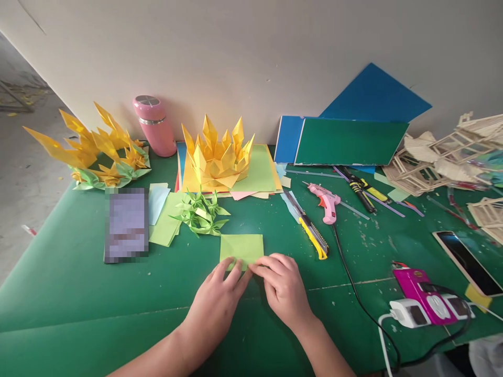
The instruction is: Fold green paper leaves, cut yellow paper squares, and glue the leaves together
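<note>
A: What lay nearest the middle?
B: One green sheet (241, 244), flat on the worktop (58, 293), toward its front edge.

A: And the hands?
B: Two, bare. The left hand (214, 301) rested its fingers on the sheet's front edge; the right hand (288, 293) had its fingertips at the sheet's front right corner. Their fingertips nearly met, with the wrists apart. Whether either hand pinched the paper could not be told.

A: Behind the sheet?
B: One cluster of green flowers (202, 213), folded paper, close by its back left corner. Nearer the worktop's back edge, one yellow crown (220, 167) on a coloured paper stack (264, 167).

A: Toward the left edge?
B: One tablet (128, 225), screen blurred. One second crown (80, 152), yellow and green, at the back left corner. One pink flask (157, 125), at the back edge between the crowns.

A: And to the right?
B: One yellow cutter (313, 236), then one pink glue gun (328, 201). Blue and green boards (349, 141) stood along the back edge, with stick models (444, 170) farther right. One phone (467, 262) lay behind a magenta power block (416, 288), which sat near the front edge.
</note>
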`<state>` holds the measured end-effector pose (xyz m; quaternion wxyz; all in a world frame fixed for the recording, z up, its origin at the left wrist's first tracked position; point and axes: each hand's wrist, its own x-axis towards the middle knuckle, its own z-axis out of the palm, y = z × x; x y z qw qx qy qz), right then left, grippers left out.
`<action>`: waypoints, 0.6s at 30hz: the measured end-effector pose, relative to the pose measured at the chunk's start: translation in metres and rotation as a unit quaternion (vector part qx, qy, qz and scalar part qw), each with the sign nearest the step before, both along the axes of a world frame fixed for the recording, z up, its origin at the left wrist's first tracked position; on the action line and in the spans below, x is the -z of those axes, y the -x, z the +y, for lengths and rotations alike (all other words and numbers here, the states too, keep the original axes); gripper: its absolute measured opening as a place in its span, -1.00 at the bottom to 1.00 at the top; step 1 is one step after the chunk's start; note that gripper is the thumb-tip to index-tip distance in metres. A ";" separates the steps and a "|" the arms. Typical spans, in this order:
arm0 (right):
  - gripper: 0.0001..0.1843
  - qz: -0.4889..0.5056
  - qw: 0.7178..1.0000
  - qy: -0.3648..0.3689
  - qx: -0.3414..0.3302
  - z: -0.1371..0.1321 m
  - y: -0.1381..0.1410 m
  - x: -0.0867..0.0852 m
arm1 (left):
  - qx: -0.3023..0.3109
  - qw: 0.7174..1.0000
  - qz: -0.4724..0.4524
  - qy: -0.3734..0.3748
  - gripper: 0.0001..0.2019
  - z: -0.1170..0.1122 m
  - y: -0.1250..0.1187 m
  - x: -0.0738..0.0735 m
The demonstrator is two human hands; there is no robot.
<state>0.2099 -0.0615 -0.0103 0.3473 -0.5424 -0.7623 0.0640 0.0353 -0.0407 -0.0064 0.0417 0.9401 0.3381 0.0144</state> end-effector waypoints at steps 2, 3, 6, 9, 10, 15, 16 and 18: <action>-0.62 0.005 1.000 -0.009 0.005 -0.001 -0.002 0.002 | -0.009 1.000 -0.022 0.001 -0.44 0.001 0.003 0.002; -0.62 0.005 1.000 -0.012 0.008 -0.001 -0.003 0.003 | -0.009 0.999 -0.036 -0.003 -0.46 0.002 0.005 0.002; -0.63 -0.001 1.000 -0.016 0.011 -0.001 -0.004 0.005 | -0.004 0.996 -0.082 -0.017 -0.51 0.005 0.015 0.001; -0.64 -0.001 1.000 -0.023 0.012 -0.002 -0.003 0.006 | -0.011 0.993 -0.114 -0.021 -0.56 0.008 0.031 -0.003; -0.65 0.000 1.000 -0.025 0.012 -0.001 -0.003 0.006 | -0.021 0.993 -0.116 -0.023 -0.57 0.009 0.036 -0.005; -0.65 0.007 1.000 -0.012 -0.003 0.004 -0.002 0.002 | -0.025 0.993 -0.108 -0.039 -0.62 0.012 0.043 -0.014; -0.65 0.007 1.000 -0.005 -0.008 0.007 -0.003 0.000 | -0.029 0.993 -0.107 -0.039 -0.63 0.012 0.040 -0.015; -0.67 0.007 1.000 0.005 -0.009 0.013 -0.003 -0.003 | -0.031 0.993 -0.106 -0.041 -0.67 0.016 0.033 -0.017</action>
